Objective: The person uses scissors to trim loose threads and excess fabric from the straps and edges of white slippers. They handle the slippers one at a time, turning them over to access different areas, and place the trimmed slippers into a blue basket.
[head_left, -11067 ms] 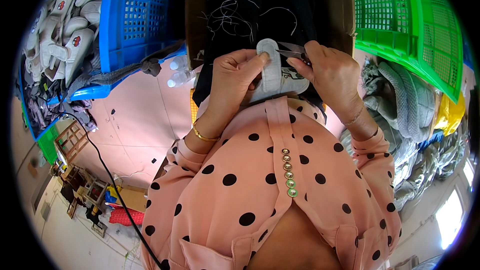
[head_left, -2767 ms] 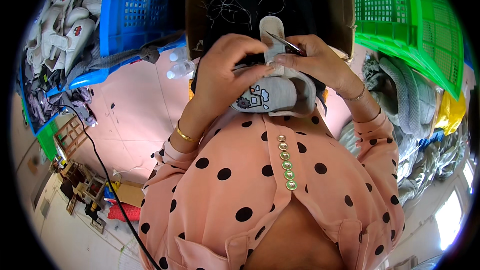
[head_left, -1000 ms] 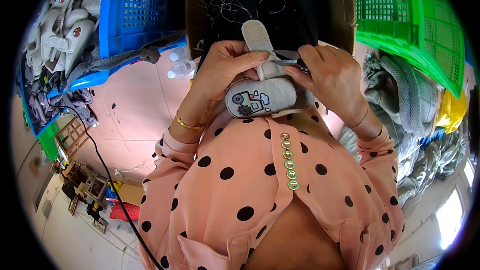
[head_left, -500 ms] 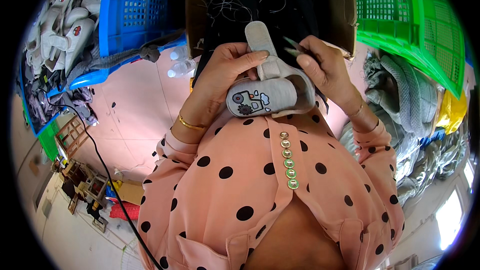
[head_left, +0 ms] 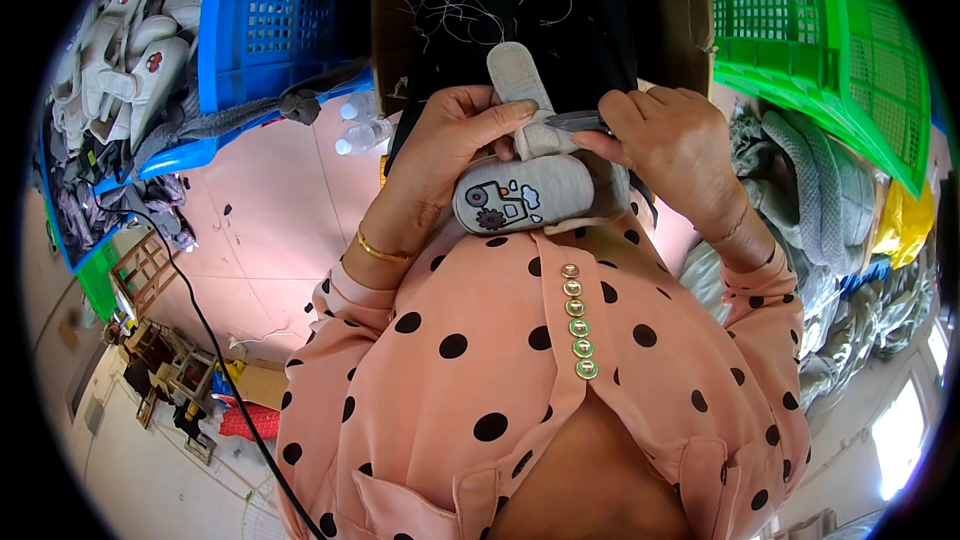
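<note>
A small grey fabric shoe (head_left: 570,185) with a tractor picture on its toe sits in front of my chest. My left hand (head_left: 440,145) is closed on its strap, thumb on top, and the strap's rounded end sticks up past the fingers. In my closed right hand (head_left: 680,145) are thread snips (head_left: 575,121). Their dark metal blades look together and lie against the base of the strap, by my left thumb. My right hand covers the handles and part of the shoe's heel side.
Loose white threads (head_left: 455,5) lie on the dark cloth over my lap, between cardboard sides (head_left: 676,20). A blue crate (head_left: 285,30) stands left beside a heap of grey shoes (head_left: 150,60). On the right are a green crate (head_left: 780,30) and grey textile pieces (head_left: 810,185). Plastic bottles (head_left: 362,135) stand near my left wrist.
My right hand has moved left with the snips, from beside the shoe onto the strap's base. Their blades, apart before, now look together. My left hand and the shoe have hardly moved.
</note>
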